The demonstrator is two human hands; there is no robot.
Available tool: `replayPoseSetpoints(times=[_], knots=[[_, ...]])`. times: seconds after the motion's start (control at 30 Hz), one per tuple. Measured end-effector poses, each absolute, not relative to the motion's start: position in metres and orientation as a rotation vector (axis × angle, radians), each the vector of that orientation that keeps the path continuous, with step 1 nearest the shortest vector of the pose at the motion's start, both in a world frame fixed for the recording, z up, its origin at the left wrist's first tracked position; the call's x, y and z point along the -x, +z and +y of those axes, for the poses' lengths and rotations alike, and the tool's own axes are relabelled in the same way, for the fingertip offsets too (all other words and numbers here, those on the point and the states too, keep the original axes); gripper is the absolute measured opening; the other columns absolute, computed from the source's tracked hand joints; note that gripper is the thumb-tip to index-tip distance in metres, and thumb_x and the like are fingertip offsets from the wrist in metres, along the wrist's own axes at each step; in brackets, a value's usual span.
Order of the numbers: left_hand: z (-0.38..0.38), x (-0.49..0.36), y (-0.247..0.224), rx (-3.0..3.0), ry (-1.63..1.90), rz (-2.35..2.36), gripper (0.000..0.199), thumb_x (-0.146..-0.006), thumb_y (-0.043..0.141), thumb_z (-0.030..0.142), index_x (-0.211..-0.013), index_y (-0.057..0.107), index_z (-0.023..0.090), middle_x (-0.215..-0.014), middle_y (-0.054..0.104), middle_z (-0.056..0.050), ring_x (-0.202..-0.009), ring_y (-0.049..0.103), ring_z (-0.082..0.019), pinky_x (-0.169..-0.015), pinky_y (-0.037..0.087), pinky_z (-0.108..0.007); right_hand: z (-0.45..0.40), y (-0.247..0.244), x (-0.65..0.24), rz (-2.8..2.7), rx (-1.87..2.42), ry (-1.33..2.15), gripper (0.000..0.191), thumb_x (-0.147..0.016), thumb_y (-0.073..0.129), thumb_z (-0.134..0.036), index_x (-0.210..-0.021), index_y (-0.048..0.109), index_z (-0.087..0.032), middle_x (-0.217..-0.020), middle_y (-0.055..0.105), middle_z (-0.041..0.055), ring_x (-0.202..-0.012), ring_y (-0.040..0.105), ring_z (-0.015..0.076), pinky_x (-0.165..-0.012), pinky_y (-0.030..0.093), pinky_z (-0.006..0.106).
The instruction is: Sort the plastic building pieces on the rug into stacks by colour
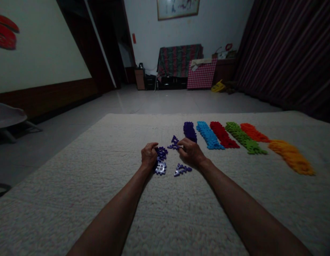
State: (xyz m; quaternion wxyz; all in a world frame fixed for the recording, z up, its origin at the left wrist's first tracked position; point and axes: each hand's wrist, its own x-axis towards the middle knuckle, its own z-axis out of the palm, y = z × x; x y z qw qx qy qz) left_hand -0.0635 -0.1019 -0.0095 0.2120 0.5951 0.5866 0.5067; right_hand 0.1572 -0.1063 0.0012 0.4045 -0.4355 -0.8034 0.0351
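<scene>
My left hand (149,155) is closed at the left edge of a round purple toothed piece (162,153); whether it grips that piece is hidden. Just below lies a square purple piece (160,168) with a window-like middle. My right hand (190,151) pinches a small purple piece (174,146), beside another purple piece (175,139) with a pointed top. A triangular purple piece (182,169) rests on the light mat nearer to me. Behind my right hand is a dark purple row of pieces (190,131).
Rows of blue (209,136), red (223,135), green (245,138), orange (254,132) and yellow-orange (291,157) pieces lie to the right on the textured mat (87,170). A grey chair (10,117) stands at the far left.
</scene>
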Motion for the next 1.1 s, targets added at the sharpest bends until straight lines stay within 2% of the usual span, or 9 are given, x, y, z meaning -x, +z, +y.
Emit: replayPoseSetpoints(times=[0.17,0.3,0.6,0.83,1.1], knots=[[-0.103,0.063,-0.01,-1.577,1.399,1.592,0.041,-0.072,0.042,0.005,-0.097,0.074,0.015,-0.089,0.076,-0.006,-0.075,0.073,-0.015,-0.074,0.058,-0.026,-0.112,0.005,-0.137,-2.213,0.875,0.125,0.031,-0.076,0.06,-0.011,-0.105,0.068,-0.019,-0.107,0.065,0.0097,-0.1,0.06,0.0222,-0.089,0.05,0.037],[-0.103,0.064,-0.011,-1.556,1.387,1.576,0.042,-0.072,0.042,0.006,-0.1,0.073,0.013,-0.086,0.076,-0.007,-0.072,0.072,-0.015,-0.075,0.058,-0.028,-0.113,0.001,-0.124,-2.359,0.853,0.109,0.043,-0.072,0.055,-0.004,-0.113,0.065,-0.015,-0.115,0.065,0.0134,-0.105,0.058,0.0238,-0.094,0.048,0.04],[-0.107,0.062,-0.004,-1.541,1.37,1.592,0.042,-0.072,0.042,0.005,-0.098,0.074,0.012,-0.086,0.076,-0.008,-0.072,0.072,-0.015,-0.076,0.057,-0.027,-0.111,-0.004,-0.125,-2.372,0.895,0.132,0.026,-0.086,0.05,-0.009,-0.104,0.066,-0.016,-0.108,0.067,0.0115,-0.097,0.06,0.0203,-0.09,0.048,0.036],[-0.107,0.061,-0.003,-1.574,1.371,1.595,0.041,-0.072,0.04,0.005,-0.095,0.074,0.014,-0.089,0.076,-0.007,-0.072,0.073,-0.014,-0.072,0.058,-0.025,-0.109,-0.005,-0.126,-2.367,0.873,0.171,0.029,-0.075,0.056,-0.005,-0.099,0.066,-0.017,-0.107,0.067,0.0102,-0.097,0.061,0.0219,-0.089,0.048,0.037],[-0.105,0.063,-0.009,-1.612,1.377,1.571,0.04,-0.073,0.043,0.006,-0.096,0.075,0.013,-0.094,0.076,-0.009,-0.074,0.072,-0.016,-0.074,0.059,-0.029,-0.113,-0.008,-0.125,-2.242,0.849,0.233,0.02,-0.087,0.045,-0.008,-0.1,0.056,-0.019,-0.102,0.062,0.0093,-0.096,0.057,0.0201,-0.088,0.047,0.036]])
